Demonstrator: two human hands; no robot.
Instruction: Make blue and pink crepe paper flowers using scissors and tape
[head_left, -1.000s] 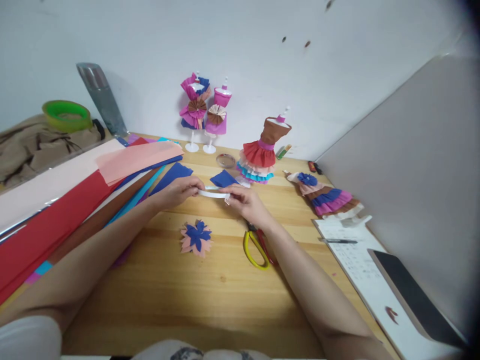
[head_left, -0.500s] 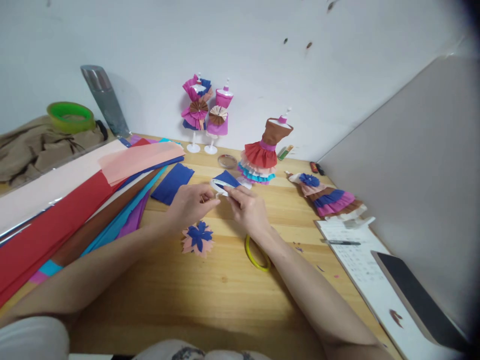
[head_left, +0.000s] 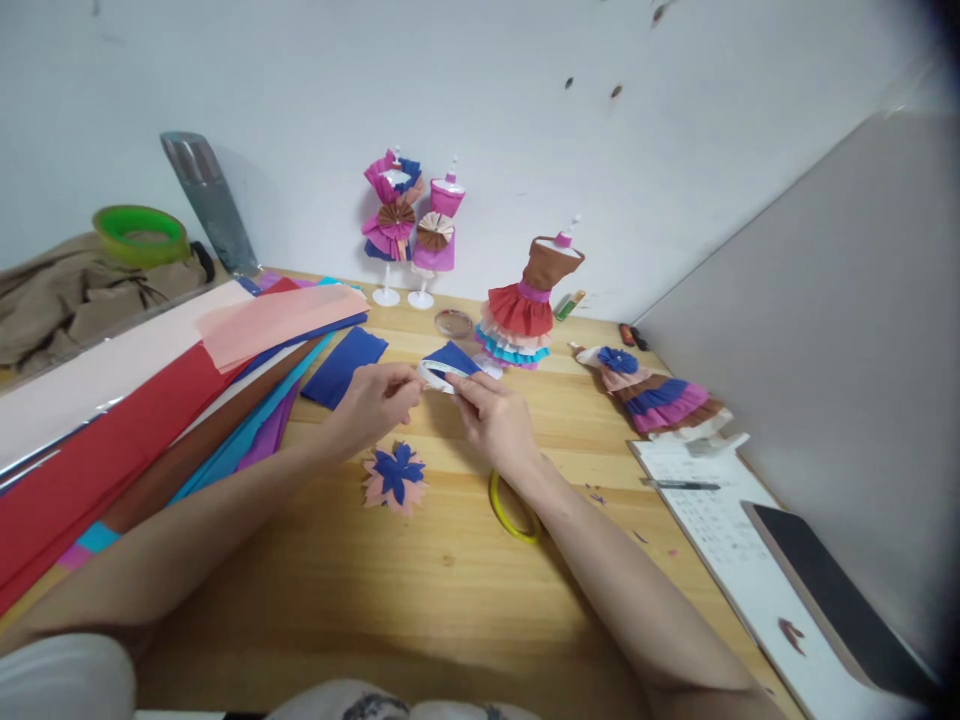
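Note:
My right hand (head_left: 499, 420) grips a roll of white tape (head_left: 433, 374) between thumb and fingers, above the wooden table. To its left, my left hand (head_left: 382, 400) is closed in a pinch close to the roll's rim; whatever its fingertips hold is too small to make out. Beneath and between the hands lies a layered paper flower (head_left: 400, 475), with blue petals on top of peach ones. Behind the tape a blue paper piece (head_left: 454, 357) partly shows, and another blue paper piece (head_left: 345, 367) rests beyond my left hand. Under my right forearm lies a yellow ring-shaped tape roll (head_left: 516, 520).
Long coloured paper strips (head_left: 150, 430) cover the left side. Small dress forms in paper dresses, including a brown and red one (head_left: 536, 290), stand by the wall. Right are a lying dress (head_left: 660, 395), a white board with a pen (head_left: 686, 485) and a dark tablet-like slab (head_left: 832, 600).
My left hand has shifted slightly left, its fingers curling tighter. A short pale strip seen between the hands is no longer visible. My right hand still holds the roll in place.

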